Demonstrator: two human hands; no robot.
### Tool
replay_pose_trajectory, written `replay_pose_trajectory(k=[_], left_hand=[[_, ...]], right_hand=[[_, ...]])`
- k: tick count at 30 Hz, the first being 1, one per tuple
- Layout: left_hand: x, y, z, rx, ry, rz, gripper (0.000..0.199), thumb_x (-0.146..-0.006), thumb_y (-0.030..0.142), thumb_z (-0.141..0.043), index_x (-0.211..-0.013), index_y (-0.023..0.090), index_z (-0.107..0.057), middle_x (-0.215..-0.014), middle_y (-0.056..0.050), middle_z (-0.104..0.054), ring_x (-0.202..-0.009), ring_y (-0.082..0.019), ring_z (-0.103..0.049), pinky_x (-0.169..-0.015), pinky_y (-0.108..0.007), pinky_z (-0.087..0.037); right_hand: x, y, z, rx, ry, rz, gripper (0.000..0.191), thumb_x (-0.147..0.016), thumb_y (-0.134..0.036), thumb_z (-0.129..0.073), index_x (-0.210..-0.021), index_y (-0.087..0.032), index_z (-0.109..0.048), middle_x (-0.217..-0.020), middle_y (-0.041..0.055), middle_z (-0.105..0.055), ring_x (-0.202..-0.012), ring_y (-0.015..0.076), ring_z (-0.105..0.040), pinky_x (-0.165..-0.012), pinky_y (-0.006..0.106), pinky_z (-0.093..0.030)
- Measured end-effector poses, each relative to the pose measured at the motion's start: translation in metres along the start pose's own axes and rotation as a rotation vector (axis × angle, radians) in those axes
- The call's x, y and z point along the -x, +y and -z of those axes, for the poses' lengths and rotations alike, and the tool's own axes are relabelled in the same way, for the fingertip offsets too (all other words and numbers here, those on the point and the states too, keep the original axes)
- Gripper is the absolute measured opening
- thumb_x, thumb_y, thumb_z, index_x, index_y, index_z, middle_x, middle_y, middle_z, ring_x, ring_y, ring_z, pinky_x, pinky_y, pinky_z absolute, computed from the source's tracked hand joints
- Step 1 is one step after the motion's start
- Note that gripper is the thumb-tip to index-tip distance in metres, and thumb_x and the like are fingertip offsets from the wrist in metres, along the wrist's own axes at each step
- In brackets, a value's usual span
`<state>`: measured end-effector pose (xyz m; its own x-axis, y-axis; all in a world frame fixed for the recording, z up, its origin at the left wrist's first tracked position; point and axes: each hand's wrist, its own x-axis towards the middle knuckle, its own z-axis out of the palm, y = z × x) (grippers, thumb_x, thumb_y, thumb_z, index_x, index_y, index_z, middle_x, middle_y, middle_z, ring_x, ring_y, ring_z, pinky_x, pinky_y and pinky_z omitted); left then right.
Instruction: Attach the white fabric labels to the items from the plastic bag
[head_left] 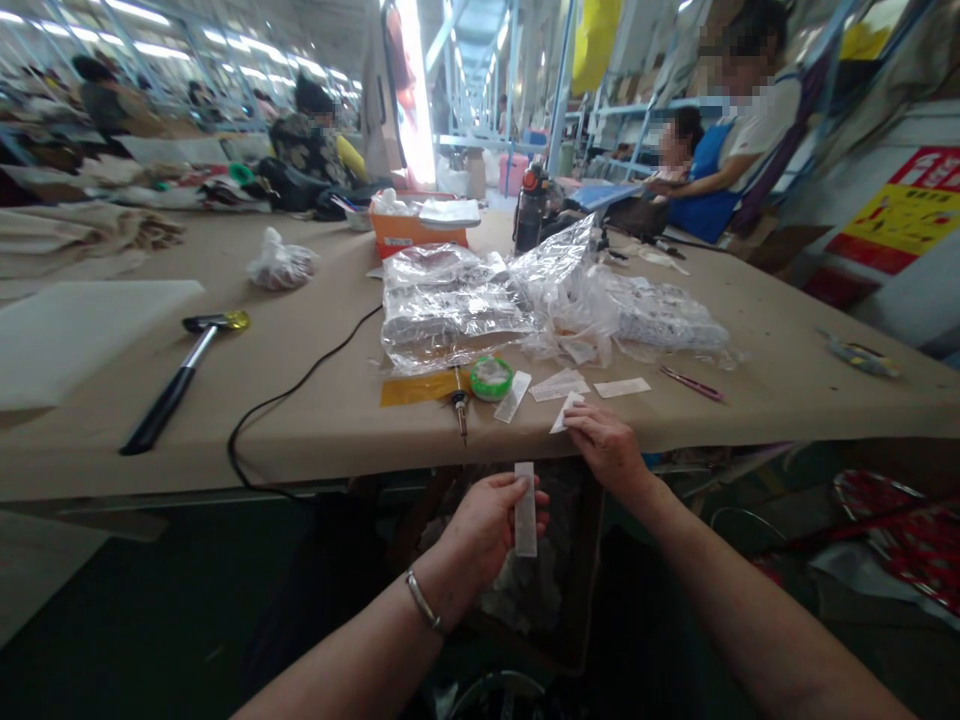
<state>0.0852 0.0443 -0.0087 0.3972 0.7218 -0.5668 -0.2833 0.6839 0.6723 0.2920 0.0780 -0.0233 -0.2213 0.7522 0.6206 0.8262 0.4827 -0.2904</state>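
Note:
My left hand (487, 520), with a metal bangle at the wrist, grips a pale translucent strip (526, 525) upright below the table's front edge. At that edge my right hand (604, 443) is closed, its fingertips on a small white piece (566, 412). Several similar strips (559, 385) lie just behind it, one (622, 387) apart to the right and another (513, 398) to the left. Beside them sit a round green container (491, 378) and a soldering-iron-like tool (460, 402) with its tip at the edge.
Clear plastic packages (457, 305) cover the middle of the table (330, 440). A hammer (184, 380), a black cable and a bagged bundle (281, 262) lie left; pink tweezers (691, 384) and a cutter (862, 357) lie right. Behind stand an orange box (420, 235) and a bottle (529, 215). People sit beyond.

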Motion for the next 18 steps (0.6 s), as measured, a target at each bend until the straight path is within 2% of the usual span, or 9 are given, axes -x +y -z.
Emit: replay_pose_trajectory(k=[2, 4, 6, 9, 14, 18], left_hand=[[0.001, 0.004, -0.002, 0.024, -0.013, 0.003, 0.011, -0.085, 0.015, -0.052, -0.093, 0.009, -0.057, -0.076, -0.009, -0.064, -0.056, -0.016, -0.061, -0.054, -0.028, -0.051], [0.001, 0.008, -0.003, 0.055, -0.048, 0.011, 0.012, -0.083, 0.014, -0.052, -0.092, 0.009, -0.059, -0.076, -0.009, -0.064, -0.057, -0.016, -0.061, -0.056, -0.029, -0.052], [0.001, 0.010, -0.004, 0.113, -0.119, 0.011, 0.012, -0.082, 0.011, -0.051, -0.088, 0.008, -0.061, -0.073, -0.009, -0.064, -0.055, -0.015, -0.059, -0.055, -0.028, -0.051], [0.000, 0.011, -0.004, 0.242, -0.189, -0.013, 0.015, -0.079, 0.005, -0.047, -0.078, 0.006, -0.063, -0.068, -0.008, -0.062, -0.054, -0.012, -0.056, -0.052, -0.022, -0.047], [0.005, 0.015, -0.002, 0.266, -0.252, 0.082, 0.019, -0.080, 0.006, -0.045, -0.074, 0.005, -0.063, -0.066, -0.010, -0.062, -0.056, -0.014, -0.059, -0.053, -0.022, -0.048], [0.009, 0.017, 0.000, 0.273, -0.293, 0.091, 0.022, -0.083, 0.008, -0.042, -0.076, 0.004, -0.063, -0.066, -0.010, -0.061, -0.056, -0.014, -0.059, -0.052, -0.022, -0.048]], right_hand=[[0.002, -0.010, 0.004, -0.149, 0.073, -0.054, 0.016, -0.091, -0.021, -0.051, -0.090, -0.019, -0.066, -0.097, 0.0071, -0.068, -0.102, 0.0223, -0.060, -0.092, 0.040, -0.047], [0.006, -0.027, 0.007, -0.293, 0.093, -0.030, 0.014, -0.091, -0.020, -0.051, -0.092, -0.020, -0.066, -0.099, 0.0071, -0.067, -0.103, 0.0207, -0.060, -0.092, 0.038, -0.048], [0.012, -0.046, 0.008, -0.383, 0.040, 0.112, 0.014, -0.091, -0.019, -0.051, -0.094, -0.021, -0.065, -0.103, 0.0068, -0.066, -0.108, 0.0202, -0.057, -0.095, 0.039, -0.046], [0.023, -0.066, 0.005, -0.382, -0.072, 0.327, 0.015, -0.092, -0.018, -0.050, -0.094, -0.022, -0.065, -0.102, 0.0054, -0.066, -0.110, 0.0189, -0.056, -0.099, 0.041, -0.042], [0.031, -0.069, -0.002, -0.344, -0.119, 0.426, 0.014, -0.092, -0.014, -0.050, -0.088, -0.018, -0.064, -0.099, 0.0065, -0.067, -0.111, 0.0197, -0.055, -0.097, 0.041, -0.043], [0.029, -0.067, 0.003, -0.359, -0.142, 0.462, 0.013, -0.092, -0.013, -0.051, -0.090, -0.017, -0.063, -0.100, 0.0065, -0.066, -0.113, 0.0212, -0.053, -0.098, 0.041, -0.043]])
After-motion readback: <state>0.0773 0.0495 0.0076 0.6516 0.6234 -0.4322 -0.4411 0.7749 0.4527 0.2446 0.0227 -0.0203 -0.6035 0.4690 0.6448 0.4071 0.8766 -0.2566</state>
